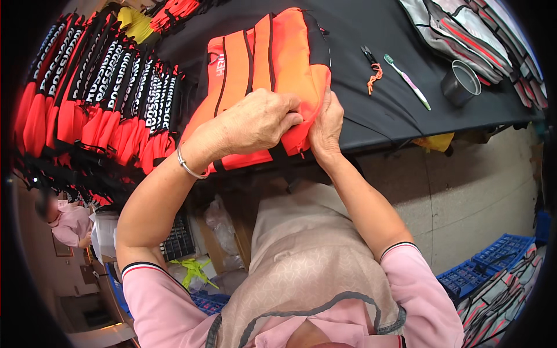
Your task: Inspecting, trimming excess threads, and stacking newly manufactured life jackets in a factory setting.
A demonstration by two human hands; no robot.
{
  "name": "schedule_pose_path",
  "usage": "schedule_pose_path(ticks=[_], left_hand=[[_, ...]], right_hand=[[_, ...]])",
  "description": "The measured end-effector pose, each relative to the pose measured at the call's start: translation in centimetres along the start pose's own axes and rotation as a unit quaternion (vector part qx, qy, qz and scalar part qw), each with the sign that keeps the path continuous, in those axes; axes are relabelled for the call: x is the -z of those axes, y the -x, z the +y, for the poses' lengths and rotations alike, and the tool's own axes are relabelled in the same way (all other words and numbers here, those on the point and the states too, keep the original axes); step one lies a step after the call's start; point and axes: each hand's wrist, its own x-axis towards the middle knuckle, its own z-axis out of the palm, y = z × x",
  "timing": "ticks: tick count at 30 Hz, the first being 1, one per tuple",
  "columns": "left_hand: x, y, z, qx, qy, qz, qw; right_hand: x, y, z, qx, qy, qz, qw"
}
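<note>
A bright orange-red bag [284, 52] with black trim and dark zip lines lies on the black-covered table [377, 110] in front of me. My left hand [261, 119] wears a bangle at the wrist and is closed, its thumb and curled fingers pinching the orange fabric near the bag's near right corner. Pressed against the right side of that corner is my right hand [328, 124], its fingers partly hidden behind the cloth and its thumb up along the edge. A zip pull dangles between the two hands.
A dense row of red and black bags [98, 98] fills the left. On the right are snips [368, 55] with an orange cord, a toothbrush [409, 82], a metal cup [461, 84] and grey bags [458, 32]. Blue crates [493, 255] stand low right; a person in pink [69, 223] is far left.
</note>
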Motion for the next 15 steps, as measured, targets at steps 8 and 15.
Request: schedule_pose_path(ticks=[8,15], left_hand=[[0.3,0.5,1.1,0.078,0.11,0.024,0.991],[-3.9,1.4,-1.9,0.077,0.302,0.083,0.947]], right_hand=[[1.8,-0.9,0.5,0.13,0.058,0.044,0.989],[5.6,-3.2,4.9,0.126,0.205,-0.058,0.969]])
